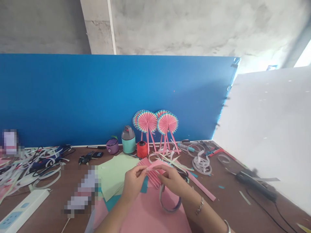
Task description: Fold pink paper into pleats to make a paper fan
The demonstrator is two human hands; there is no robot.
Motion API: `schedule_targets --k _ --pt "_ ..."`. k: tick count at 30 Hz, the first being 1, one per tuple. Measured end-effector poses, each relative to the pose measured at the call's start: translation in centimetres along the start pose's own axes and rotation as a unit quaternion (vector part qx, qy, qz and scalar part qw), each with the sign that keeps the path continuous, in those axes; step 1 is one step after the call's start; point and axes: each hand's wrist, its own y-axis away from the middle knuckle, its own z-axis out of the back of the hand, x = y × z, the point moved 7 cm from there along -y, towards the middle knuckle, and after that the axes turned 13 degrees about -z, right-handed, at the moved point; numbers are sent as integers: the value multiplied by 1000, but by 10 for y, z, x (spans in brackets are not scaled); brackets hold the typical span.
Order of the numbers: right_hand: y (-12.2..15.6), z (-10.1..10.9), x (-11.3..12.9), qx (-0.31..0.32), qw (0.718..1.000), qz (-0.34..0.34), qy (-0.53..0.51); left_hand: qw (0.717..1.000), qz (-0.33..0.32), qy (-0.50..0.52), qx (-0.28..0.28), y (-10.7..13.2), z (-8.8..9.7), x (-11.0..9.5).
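My left hand (133,182) pinches one end of a piece of pink paper (155,164), its fingertips pressed together. On the other side my right hand (171,178) has its thumb and fingers closed on the same paper. A roll of tape (170,210) hangs below my right palm; how it is held there is partly hidden. Pleated pink paper (153,178) lies just behind and under both hands. Beneath them spreads a large pink sheet (149,212). Pale green sheets (114,174) lie to the left, over some teal paper (113,203).
Round pink paper fans (147,122) on stick legs stand against the blue partition (73,97). Near them are red string (142,149), a teal canister (128,145) and a purple pot (112,147). White strip coils (202,165), a power strip (24,210) and a black tool (256,186) lie around.
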Motion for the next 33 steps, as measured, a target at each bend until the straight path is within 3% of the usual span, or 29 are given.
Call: schedule_targets --k 4,7,12,21,28,33 --pt "2 12 0 -55 998 -24 16 1000 -3 5 -17 -3 7 1" --pt "3 16 0 -58 997 -37 33 1000 -2 12 -19 -5 10 2" --pt "-1 19 0 -48 999 -9 6 999 1 24 -27 -6 13 0" --pt "2 45 3 -121 992 19 -36 998 5 33 -59 -11 24 0" --pt "0 54 -4 -214 975 48 27 996 13 53 -69 -10 24 5" --pt "10 64 8 -323 934 66 135 995 16 63 -79 -9 24 5"
